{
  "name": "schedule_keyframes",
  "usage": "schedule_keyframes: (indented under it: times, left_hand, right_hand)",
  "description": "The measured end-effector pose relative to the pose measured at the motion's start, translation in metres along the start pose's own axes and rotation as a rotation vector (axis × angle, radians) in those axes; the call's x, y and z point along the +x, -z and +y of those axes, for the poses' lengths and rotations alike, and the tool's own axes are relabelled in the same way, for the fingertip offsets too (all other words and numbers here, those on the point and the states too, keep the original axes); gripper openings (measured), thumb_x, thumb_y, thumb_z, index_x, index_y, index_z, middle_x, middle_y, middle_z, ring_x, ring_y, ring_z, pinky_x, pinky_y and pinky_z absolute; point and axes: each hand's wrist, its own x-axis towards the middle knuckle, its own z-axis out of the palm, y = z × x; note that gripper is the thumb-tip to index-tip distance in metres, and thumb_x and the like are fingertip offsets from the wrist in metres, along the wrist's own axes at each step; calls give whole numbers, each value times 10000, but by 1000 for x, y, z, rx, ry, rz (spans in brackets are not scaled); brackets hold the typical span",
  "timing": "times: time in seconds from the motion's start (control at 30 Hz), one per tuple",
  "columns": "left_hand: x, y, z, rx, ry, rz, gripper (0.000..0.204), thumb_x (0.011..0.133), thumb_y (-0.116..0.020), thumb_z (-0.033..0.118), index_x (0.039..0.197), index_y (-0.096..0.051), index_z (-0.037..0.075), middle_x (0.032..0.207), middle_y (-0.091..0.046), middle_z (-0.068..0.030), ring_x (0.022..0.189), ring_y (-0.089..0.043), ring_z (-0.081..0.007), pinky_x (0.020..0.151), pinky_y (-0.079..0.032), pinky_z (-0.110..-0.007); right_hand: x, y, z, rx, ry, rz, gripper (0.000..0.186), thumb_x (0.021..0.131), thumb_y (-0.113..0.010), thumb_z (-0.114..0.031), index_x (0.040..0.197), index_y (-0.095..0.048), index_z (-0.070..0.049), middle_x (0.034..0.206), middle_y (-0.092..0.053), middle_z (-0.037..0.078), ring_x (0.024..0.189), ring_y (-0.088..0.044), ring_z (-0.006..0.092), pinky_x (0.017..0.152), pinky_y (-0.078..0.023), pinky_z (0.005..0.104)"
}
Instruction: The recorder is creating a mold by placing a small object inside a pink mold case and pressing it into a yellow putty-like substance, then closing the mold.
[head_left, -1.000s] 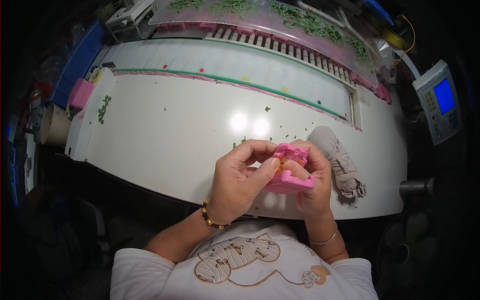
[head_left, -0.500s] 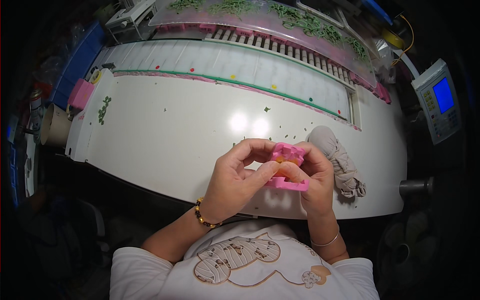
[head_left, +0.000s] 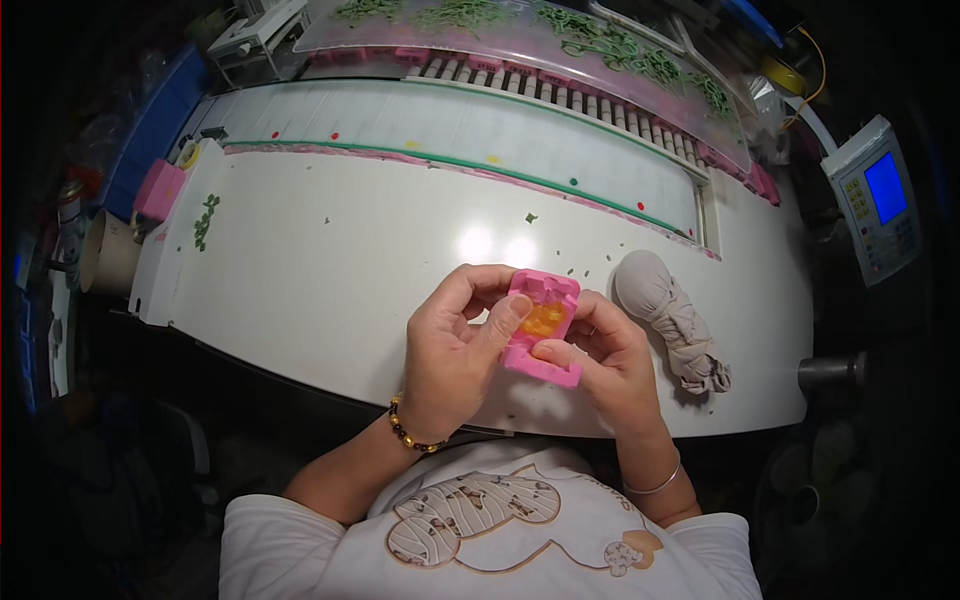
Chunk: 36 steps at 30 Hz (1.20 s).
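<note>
A small pink mould (head_left: 543, 374) with a yellow-orange insert (head_left: 545, 318) showing in its hollow is held between my two hands above the white table (head_left: 340, 270). My left hand (head_left: 455, 350) grips the mould's left side, its thumb pressed on the upper face beside the yellow part. From the right, my right hand (head_left: 615, 365) is closed on the lower edge, with the thumb lying across the front. The fingers behind the mould are partly hidden. To the right of the right hand lies a grey cloth bundle (head_left: 680, 325), round at one end and knotted at the other.
A white conveyor belt (head_left: 330, 112) with coloured dots runs behind the table, bordered by rollers (head_left: 560, 97). Beyond it, a clear tray (head_left: 530, 40) holds green pieces. Small green bits (head_left: 205, 222) lie at the table's left. A control panel (head_left: 875, 200) stands right.
The mould has shifted slightly left and turned more face-up, showing more of the yellow part. My thumbs have moved apart. The belt's dots have travelled left.
</note>
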Motion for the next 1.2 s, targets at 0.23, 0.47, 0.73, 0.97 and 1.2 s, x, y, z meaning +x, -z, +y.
schedule_keyframes:
  times: [0.23, 0.47, 0.73, 0.97, 1.2]
  left_hand:
    - [0, -1, 13, -65, 161, -135, 324, 911, -571, -28, 1223, -500, -81, 1142, -595, -128, 1044, -608, -159, 890, -534, -275]
    - [-3, -1, 15, 18, 205, -112, 387, 880, -561, -81, 1255, -465, -101, 1157, -604, -182, 1020, -644, -181, 878, -546, -275]
    - [-2, 0, 12, 15, 224, -105, 383, 870, -583, -82, 1238, -481, -100, 1141, -624, -194, 1008, -648, -177, 877, -545, -277]
    - [-2, -1, 14, 30, 247, -129, 367, 871, -593, -71, 1225, -498, -86, 1136, -629, -180, 1018, -640, -169, 891, -536, -275]
    - [-2, -1, 13, 63, 257, -104, 322, 858, -639, -32, 1163, -540, -65, 1056, -663, -135, 940, -658, -126, 826, -545, -231]
  right_hand:
    - [-3, -5, 4, -118, 87, 156, 164, 852, -675, -21, 989, -591, 12, 891, -600, 32, 793, -587, 76, 705, -476, 214]
    - [-4, 3, 2, 128, -80, 73, 181, 869, -650, 0, 1039, -589, 14, 1002, -625, 47, 853, -602, 84, 784, -497, 226]
    - [0, 7, -8, 130, -48, 90, 237, 884, -637, -3, 1112, -579, 22, 1035, -621, 52, 915, -596, 88, 808, -504, 232]
    - [-2, 4, -6, 118, -9, 115, 217, 903, -617, -19, 1110, -572, 31, 1024, -612, 52, 887, -590, 77, 771, -495, 219]
    - [-4, -3, -5, 131, -1, 171, 205, 911, -606, -31, 1104, -577, 33, 995, -628, 55, 852, -593, 76, 744, -504, 226]
